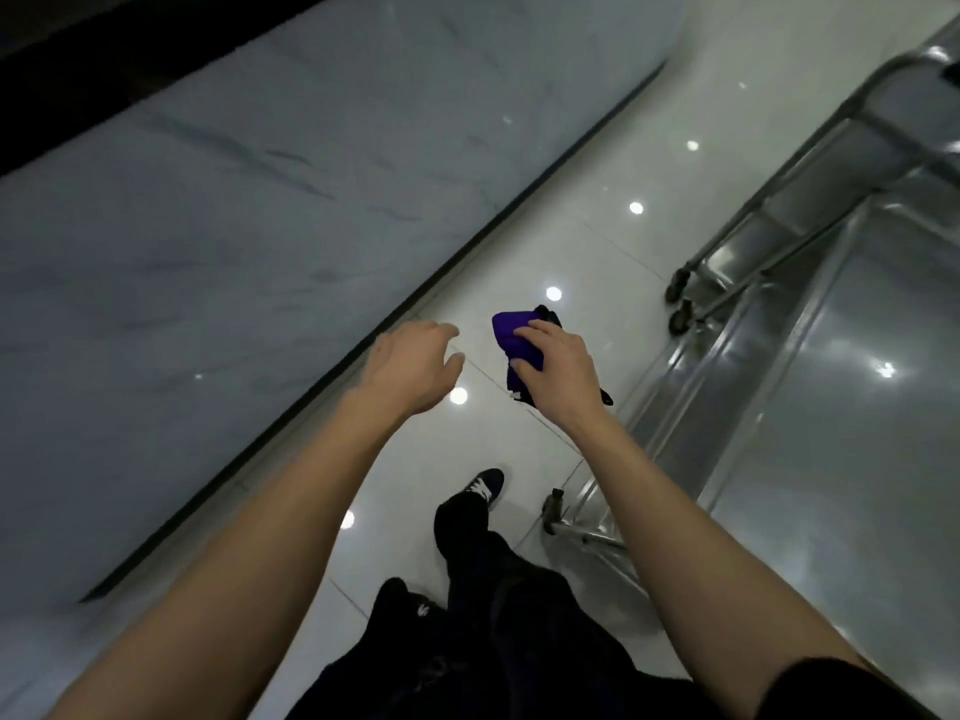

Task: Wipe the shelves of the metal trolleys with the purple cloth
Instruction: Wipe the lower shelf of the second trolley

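While the left hand [415, 368] is held spread and bare, the purple cloth [514, 340] is gripped by the right hand [556, 366], beside the metal trolley [810, 356].

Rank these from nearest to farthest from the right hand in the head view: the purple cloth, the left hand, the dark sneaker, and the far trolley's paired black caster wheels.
1. Purple cloth: in the right hand's grip.
2. Left hand: empty, just to its left.
3. Dark sneaker and the far metal trolley's black caster wheels: too close to call; sneaker below, wheels right.
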Action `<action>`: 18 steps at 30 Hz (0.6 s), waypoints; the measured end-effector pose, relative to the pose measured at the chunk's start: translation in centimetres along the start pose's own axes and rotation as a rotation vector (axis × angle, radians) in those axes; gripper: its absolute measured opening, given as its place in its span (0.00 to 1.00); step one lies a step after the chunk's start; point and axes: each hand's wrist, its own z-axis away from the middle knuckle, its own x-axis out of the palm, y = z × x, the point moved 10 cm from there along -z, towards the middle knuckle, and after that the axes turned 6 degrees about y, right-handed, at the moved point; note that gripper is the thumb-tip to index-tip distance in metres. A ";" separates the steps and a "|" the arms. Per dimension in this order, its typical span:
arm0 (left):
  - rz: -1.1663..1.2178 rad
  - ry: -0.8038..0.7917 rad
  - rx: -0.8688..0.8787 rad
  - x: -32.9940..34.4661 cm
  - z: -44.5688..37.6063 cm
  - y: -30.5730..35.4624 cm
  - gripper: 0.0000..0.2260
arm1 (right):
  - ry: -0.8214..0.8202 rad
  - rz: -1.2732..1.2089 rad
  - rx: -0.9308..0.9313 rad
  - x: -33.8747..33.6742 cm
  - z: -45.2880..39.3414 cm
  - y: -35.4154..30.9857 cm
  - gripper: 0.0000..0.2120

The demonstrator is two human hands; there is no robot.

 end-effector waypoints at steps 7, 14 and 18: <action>-0.088 -0.092 0.142 -0.9 -11.4 3.4 0.20 | 0.067 -0.041 0.148 -2.4 -8.7 4.7 0.21; -0.113 -0.177 0.256 -0.4 -20.7 5.2 0.21 | 0.099 -0.029 0.277 -3.7 -14.8 7.4 0.22; -0.127 -0.227 0.362 0.4 -27.1 6.4 0.21 | 0.120 -0.013 0.385 -3.9 -18.0 9.9 0.22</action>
